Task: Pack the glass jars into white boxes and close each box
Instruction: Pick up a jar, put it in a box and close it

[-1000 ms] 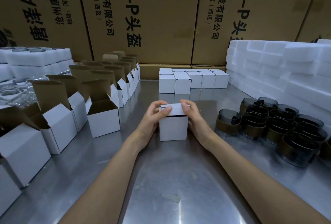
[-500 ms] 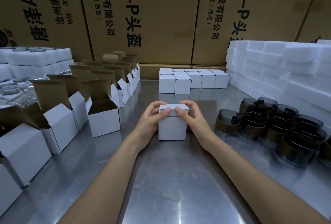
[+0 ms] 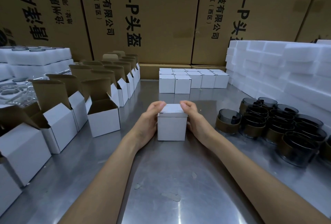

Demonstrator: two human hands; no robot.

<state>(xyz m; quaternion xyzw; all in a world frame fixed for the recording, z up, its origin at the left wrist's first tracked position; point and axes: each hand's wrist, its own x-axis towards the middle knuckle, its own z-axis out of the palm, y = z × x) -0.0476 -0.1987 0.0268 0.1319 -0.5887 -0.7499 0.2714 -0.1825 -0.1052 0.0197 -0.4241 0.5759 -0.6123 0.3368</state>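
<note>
A small white box (image 3: 171,127) stands on the metal table (image 3: 161,179) in the middle, its lid down and flat. My left hand (image 3: 149,121) grips its left side with fingers curled over the lid's left edge. My right hand (image 3: 194,119) grips the right side the same way. What is inside the box is hidden. Several dark glass jars (image 3: 268,123) with brown bands stand clustered at the right. Several closed white boxes (image 3: 189,80) sit in a block at the back centre.
Rows of open white boxes (image 3: 103,118) with raised brown flaps line the left side. White foam blocks (image 3: 286,69) are stacked at the right rear, foam trays (image 3: 35,57) at the far left. Big cardboard cartons (image 3: 143,17) wall off the back.
The lid has gone from slightly raised to fully flat. My thumbs and fingers have slid from the lid's front top out to its two side edges.
</note>
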